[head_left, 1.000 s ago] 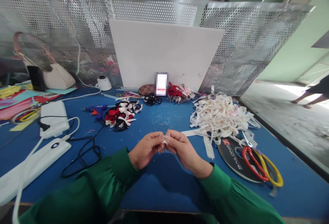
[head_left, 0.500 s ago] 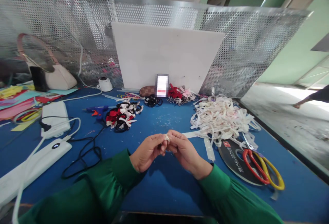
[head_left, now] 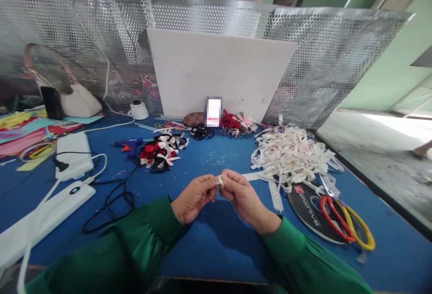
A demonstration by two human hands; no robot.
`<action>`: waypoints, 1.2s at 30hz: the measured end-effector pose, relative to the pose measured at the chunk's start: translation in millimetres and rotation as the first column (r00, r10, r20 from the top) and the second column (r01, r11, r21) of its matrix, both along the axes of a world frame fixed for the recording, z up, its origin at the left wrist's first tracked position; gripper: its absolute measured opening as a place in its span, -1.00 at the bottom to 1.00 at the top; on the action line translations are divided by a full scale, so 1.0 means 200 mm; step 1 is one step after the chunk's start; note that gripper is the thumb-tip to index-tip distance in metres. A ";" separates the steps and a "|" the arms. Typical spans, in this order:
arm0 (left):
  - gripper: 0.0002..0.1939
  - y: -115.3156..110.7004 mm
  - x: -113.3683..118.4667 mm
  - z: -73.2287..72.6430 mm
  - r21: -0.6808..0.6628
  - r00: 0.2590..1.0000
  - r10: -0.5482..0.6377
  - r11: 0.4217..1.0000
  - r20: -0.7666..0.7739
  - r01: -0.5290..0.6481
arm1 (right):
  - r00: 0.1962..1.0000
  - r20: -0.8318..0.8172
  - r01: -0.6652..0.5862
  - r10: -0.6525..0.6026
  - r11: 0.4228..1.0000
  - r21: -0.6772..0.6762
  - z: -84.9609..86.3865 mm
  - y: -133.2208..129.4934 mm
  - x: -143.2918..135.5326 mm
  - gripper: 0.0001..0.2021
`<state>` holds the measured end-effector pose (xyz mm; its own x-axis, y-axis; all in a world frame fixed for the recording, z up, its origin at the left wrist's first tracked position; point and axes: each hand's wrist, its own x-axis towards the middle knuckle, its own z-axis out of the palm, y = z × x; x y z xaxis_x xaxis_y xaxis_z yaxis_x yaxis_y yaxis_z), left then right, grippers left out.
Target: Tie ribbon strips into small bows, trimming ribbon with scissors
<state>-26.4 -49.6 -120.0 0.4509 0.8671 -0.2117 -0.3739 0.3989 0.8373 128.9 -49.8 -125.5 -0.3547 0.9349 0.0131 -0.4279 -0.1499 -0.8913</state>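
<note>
Pinching: left hand (head_left: pixel 195 197) and right hand (head_left: pixel 245 199), fingers closed on small cream piece (head_left: pixel 220 180), probably ribbon
Piece location: between fingertips, above blue table (head_left: pixel 209 244), near side
Right: white ribbon pile (head_left: pixel 292 154); scissors (head_left: pixel 347 222) nearer

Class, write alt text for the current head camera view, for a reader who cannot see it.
A left hand and a right hand pinch a small pale piece between them above a blue table. A heap of white ribbon and red-and-yellow-handled scissors lie to the right; a blue glue gun and dark, red and white bows lie to the left.
</note>
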 end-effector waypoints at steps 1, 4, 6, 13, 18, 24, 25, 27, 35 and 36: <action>-0.57 0.00 0.00 0.00 0.001 1.000 -0.006 1.000 0.004 0.006 | 1.000 -0.014 -0.015 0.015 1.000 -0.024 0.00 0.00 0.00 -0.66; -0.56 0.00 -0.01 0.01 0.017 0.999 -0.033 0.999 0.028 0.032 | 0.996 -0.053 -0.077 0.073 0.994 -0.075 0.00 -0.01 0.01 -0.65; -0.55 0.00 -0.01 0.02 0.046 0.999 -0.036 0.998 0.032 0.034 | 0.998 -0.004 -0.067 0.067 0.997 -0.036 0.00 -0.01 0.01 -0.65; -0.58 0.00 -0.01 -0.01 0.174 0.990 0.050 0.984 -0.128 -0.027 | 0.976 0.204 0.056 -0.078 0.992 0.110 0.00 0.00 0.01 -0.62; -0.56 0.00 0.00 -0.01 0.234 0.977 0.069 0.972 -0.199 -0.021 | 0.956 0.280 0.049 -0.082 0.991 0.122 0.01 -0.01 0.00 -0.62; -0.57 0.01 0.00 -0.01 0.176 0.991 0.028 0.984 -0.132 -0.004 | 0.961 0.270 0.037 -0.064 0.994 0.105 0.02 -0.02 0.00 -0.62; -0.58 0.01 0.00 -0.02 0.148 0.994 0.008 0.989 -0.112 0.008 | 0.960 0.271 0.039 -0.069 0.993 0.115 0.02 -0.02 -0.01 -0.61; -0.58 0.01 0.00 -0.03 0.133 0.994 -0.005 0.991 -0.107 0.019 | 0.959 0.272 0.048 -0.081 0.991 0.126 0.03 -0.02 -0.01 -0.61; -0.61 0.01 0.00 -0.01 0.221 0.984 0.041 0.975 -0.173 -0.002 | 0.958 0.265 0.091 -0.110 0.992 0.083 0.04 -0.02 -0.01 -0.62; -0.62 0.01 0.00 0.00 0.200 0.988 0.032 0.980 -0.154 -0.001 | 0.961 0.257 0.086 -0.103 0.993 0.079 0.04 -0.02 -0.01 -0.61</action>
<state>-27.2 -48.0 -120.5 0.4112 0.9060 -0.1008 -0.2376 0.2133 0.9477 127.4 -54.7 -117.5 -0.2643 0.9644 -0.0047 -0.1891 -0.0566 -0.9803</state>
